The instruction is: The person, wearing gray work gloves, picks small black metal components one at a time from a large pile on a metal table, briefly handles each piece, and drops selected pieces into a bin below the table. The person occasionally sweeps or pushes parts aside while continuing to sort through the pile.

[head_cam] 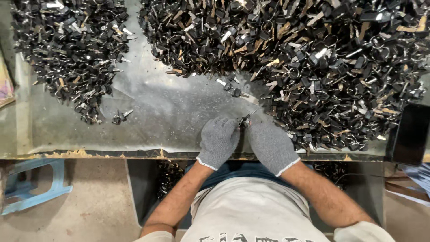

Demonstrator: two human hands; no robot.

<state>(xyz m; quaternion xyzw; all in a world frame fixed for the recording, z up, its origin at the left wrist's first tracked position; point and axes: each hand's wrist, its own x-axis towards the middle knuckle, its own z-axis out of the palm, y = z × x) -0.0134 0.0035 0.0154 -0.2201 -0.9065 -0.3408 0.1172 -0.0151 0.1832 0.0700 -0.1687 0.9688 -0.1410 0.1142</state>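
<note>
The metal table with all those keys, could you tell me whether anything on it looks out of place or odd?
Mostly tidy: two big heaps of black-headed keys. One small key bunch lies alone on the bare metal table, apart from the left heap. A few keys have strayed from the right heap, just beyond the gloved hands.

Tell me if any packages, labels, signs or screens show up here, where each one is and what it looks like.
Dark screen-like slab: right edge of the metal table, a flat black rectangle, unlit; whether it is a phone or tablet cannot be told.
Printed sheet: far left edge, mostly cut off, pinkish and yellow.
No packages or signs in view.
</note>
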